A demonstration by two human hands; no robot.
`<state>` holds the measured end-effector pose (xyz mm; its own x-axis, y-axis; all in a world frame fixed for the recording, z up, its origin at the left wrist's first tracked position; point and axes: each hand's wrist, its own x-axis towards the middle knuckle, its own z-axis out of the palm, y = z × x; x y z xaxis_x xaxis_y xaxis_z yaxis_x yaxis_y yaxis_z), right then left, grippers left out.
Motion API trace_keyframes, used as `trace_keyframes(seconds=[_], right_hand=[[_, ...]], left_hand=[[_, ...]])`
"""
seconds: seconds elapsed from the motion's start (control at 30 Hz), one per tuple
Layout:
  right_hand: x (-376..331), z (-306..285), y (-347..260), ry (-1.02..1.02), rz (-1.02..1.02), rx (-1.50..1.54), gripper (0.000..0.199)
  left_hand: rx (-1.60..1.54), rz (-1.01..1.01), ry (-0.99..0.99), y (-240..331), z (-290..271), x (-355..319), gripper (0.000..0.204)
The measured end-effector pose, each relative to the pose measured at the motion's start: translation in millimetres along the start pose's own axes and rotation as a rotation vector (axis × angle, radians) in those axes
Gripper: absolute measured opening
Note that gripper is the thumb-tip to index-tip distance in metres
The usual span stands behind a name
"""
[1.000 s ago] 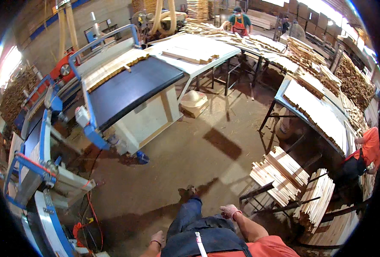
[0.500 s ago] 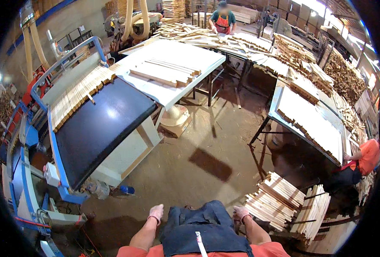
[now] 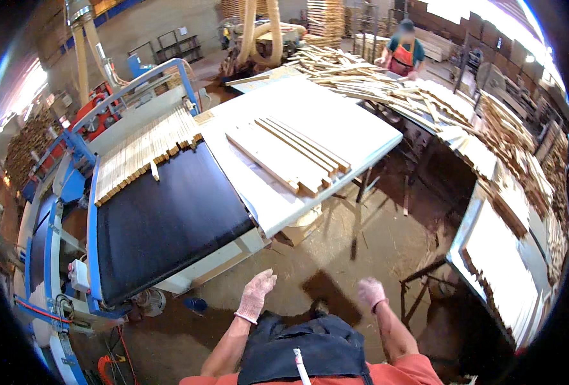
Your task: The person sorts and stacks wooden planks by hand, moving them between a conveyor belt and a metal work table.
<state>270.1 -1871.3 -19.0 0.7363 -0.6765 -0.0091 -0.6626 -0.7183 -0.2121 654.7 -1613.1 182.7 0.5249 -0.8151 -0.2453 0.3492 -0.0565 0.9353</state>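
My left hand (image 3: 257,294), in a pale pinkish work glove, hangs over the floor in front of the black conveyor belt (image 3: 169,221). Its fingers are loosely bent and apart, with nothing in them. My right hand (image 3: 371,292), gloved alike, is out over the floor to the right; motion blurs its fingers, and I see no object there. Ahead, several wooden strips (image 3: 291,157) lie side by side on a white-topped table (image 3: 368,131). A row of wooden strips (image 3: 146,151) rests across the far part of the belt, one sticking out toward me.
A blue-framed machine (image 3: 92,256) borders the belt on the left. At right stands a table (image 3: 454,256) loaded with wood strips. Loose strips (image 3: 336,67) are heaped at the back, near a co-worker in a red apron (image 3: 401,58). A blue object (image 3: 196,305) lies on the floor.
I have moved forward, closer to the belt and white table, and the view has turned left. Both hands have risen forward from beside my apron. The floor stack at right has left view.
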Motion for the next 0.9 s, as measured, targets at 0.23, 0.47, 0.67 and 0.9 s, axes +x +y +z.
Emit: trace_keyframes(seconds=[0.23,0.47,0.67,0.9], right_hand=[[335.0,-243.4,-18.3,0.363,0.309,1.020,0.057],[541.8,-244.6,-28.0,0.191,0.170,0.618,0.074],[623.8,-219.9,-69.5,0.041,0.177,0.375,0.054],[664.0,-187.4,-78.0,0.111,-0.057,0.173,0.043]], left_hand=[[-0.014,0.100,0.175,69.0,33.1,106.1,0.069],[0.687,0.393,0.288,85.8,15.8,233.4,0.087],[1.061,0.533,0.397,64.6,-11.1,343.4,0.100],[1.186,0.276,0.318,118.3,6.1,391.9,0.096]])
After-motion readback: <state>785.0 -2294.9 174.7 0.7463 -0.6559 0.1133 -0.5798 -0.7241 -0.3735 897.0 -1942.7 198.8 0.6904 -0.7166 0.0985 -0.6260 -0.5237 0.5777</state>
